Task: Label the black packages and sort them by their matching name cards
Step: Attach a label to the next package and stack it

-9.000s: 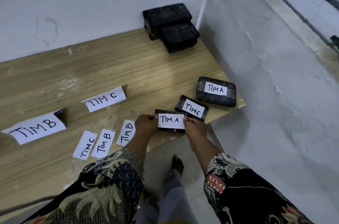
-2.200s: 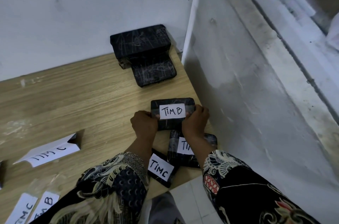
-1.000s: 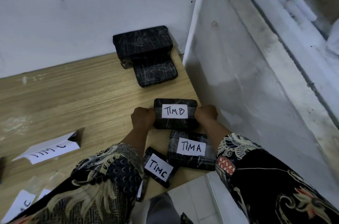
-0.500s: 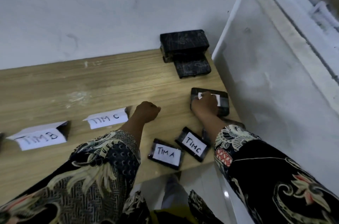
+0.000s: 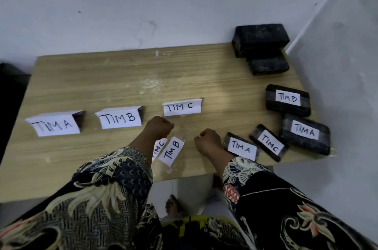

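Note:
Three folded name cards stand in a row on the wooden table (image 5: 122, 86): TIM A (image 5: 54, 125), TIM B (image 5: 119, 117), TIM C (image 5: 182, 106). At the right lie labelled black packages: TIM B (image 5: 288, 100), a large TIM A (image 5: 305, 134), TIM C (image 5: 269, 143) and a small TIM A (image 5: 241, 146). Unlabelled black packages (image 5: 260, 39) are stacked at the back right. Two loose labels, TIM B (image 5: 171, 150) and TIM C (image 5: 158, 147), lie near the front edge. My left hand (image 5: 160, 127) and right hand (image 5: 208, 139) hover curled above the table, holding nothing.
A white wall runs behind the table and a grey partition (image 5: 337, 65) closes the right side. A dark object (image 5: 10, 94) sits off the left edge. A bare foot (image 5: 172, 205) shows on the floor below the table's front edge.
My right hand let go of the TIM B package, which now lies at the right edge. Both hands drew back to the middle front, and the view swung left to show all three cards.

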